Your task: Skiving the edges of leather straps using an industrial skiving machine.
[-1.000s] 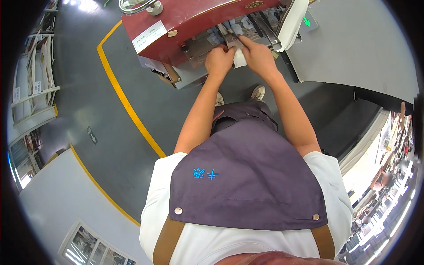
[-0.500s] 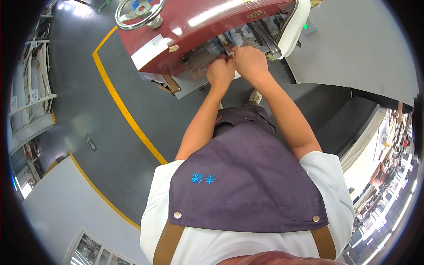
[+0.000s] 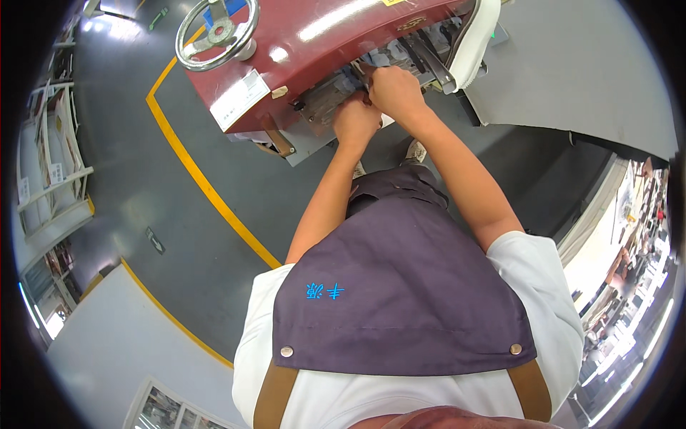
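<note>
So both hands are right in the works here. The right hand point(image 3: 395, 91) is curled over with its fingers pinched down on something small and thin poking out of the mechanism, maybe a slim metal part or a strip point(image 3: 359, 70). It's too tiny from where I'm looking to say which. The grip looks narrow and closed on it, knuckles up. The left hand point(image 3: 355, 121) sits just below and beside it, touching it, balled into a loose fist pressed against the machine's lower edge. Whether it's actually holding anything I can't tell, since the fingers are tucked out of sight.

All this is happening in the open slot of a big dark red machine point(image 3: 314, 43), where there's a cluster of grey metal bits and rails point(image 3: 421, 50). A steel handwheel point(image 3: 218, 32) sits on top, well off to the person's left, and nobody's touching it. There's a white curved guard point(image 3: 475, 32) on the right end.

As for progress, I'd call it mid-job: the hands are deep in the slot, nothing's been set aside that I can see, and the little part remains in the mechanism. So the fiddly adjusting bit looks underway, not finished.

Around them there's grey floor with a yellow line point(image 3: 200, 179), and shelving point(image 3: 50, 171) off to the side.
</note>
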Available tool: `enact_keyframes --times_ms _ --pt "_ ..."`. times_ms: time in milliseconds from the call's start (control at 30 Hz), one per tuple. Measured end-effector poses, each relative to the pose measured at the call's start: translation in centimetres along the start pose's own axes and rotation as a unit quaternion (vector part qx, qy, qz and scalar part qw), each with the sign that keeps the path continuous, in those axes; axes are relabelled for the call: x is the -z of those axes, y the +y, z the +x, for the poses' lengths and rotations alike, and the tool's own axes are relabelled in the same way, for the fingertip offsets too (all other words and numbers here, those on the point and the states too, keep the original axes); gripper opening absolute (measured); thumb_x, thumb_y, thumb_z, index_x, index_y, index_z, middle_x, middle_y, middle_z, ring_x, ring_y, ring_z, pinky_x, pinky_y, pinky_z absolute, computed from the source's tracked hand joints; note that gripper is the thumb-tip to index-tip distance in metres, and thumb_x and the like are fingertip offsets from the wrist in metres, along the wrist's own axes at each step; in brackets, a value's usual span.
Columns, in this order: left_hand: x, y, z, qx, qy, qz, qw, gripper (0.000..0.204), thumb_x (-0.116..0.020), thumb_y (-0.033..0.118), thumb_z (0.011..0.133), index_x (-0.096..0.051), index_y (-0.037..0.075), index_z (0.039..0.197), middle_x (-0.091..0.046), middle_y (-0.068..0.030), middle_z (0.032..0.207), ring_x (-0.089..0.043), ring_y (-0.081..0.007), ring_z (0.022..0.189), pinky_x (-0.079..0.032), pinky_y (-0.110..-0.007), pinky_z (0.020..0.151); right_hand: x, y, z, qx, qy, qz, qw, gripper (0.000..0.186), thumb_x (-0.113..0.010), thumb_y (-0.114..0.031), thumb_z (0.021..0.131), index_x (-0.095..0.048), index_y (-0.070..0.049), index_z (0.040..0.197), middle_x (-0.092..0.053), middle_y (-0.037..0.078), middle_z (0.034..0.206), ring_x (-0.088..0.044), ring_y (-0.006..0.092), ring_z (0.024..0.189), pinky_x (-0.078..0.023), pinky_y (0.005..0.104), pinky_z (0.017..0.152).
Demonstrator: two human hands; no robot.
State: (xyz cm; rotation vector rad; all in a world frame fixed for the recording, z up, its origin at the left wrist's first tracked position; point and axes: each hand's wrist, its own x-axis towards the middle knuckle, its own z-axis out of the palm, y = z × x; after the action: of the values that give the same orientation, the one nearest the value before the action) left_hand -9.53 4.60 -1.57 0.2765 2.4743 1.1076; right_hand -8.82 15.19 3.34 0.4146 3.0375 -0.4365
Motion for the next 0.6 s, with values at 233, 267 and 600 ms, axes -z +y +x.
enact_keyframes --times_ms 233,267,600 --pt "1.2 -0.3 0.1 0.000 -0.065 -0.078 0.995 0.039 -0.056 0.042 0.083 -0.064 0.006 0.072 -0.064 -0.0079 0.058 -0.065 -0.0197 0.054 -0.051 -0.032 0.059 1.6 3.1 -4.8 0.005 0.043 0.130 0.991 0.023 -0.052 -0.019 0.085 -0.059 -0.003 0.101 -0.067 0.019 0.086 -0.065 0.0350 0.080 -0.051 0.0410 0.068" --pt "1.7 -0.6 0.0 0.007 -0.088 -0.112 0.990 0.039 -0.055 0.042 0.084 -0.064 0.006 0.071 -0.064 -0.0070 0.057 -0.064 -0.0178 0.052 -0.051 -0.032 0.059 1.3 4.3 -5.6 -0.035 0.077 0.226 0.970 0.021 -0.051 -0.017 0.088 -0.056 -0.003 0.103 -0.066 0.016 0.087 -0.065 0.0298 0.077 -0.050 0.0384 0.068" --pt "0.0 10.5 1.4 -0.277 -0.037 -0.003 0.960 0.026 -0.060 0.028 0.085 -0.063 0.002 0.087 -0.067 -0.0117 0.076 -0.066 -0.0242 0.070 -0.050 -0.037 0.067 4.8 17.1 -1.8 -0.117 0.450 0.290 0.837 0.025 -0.068 -0.019 0.078 -0.061 -0.002 0.096 -0.064 0.013 0.086 -0.063 0.0259 0.084 -0.049 0.0357 0.075"
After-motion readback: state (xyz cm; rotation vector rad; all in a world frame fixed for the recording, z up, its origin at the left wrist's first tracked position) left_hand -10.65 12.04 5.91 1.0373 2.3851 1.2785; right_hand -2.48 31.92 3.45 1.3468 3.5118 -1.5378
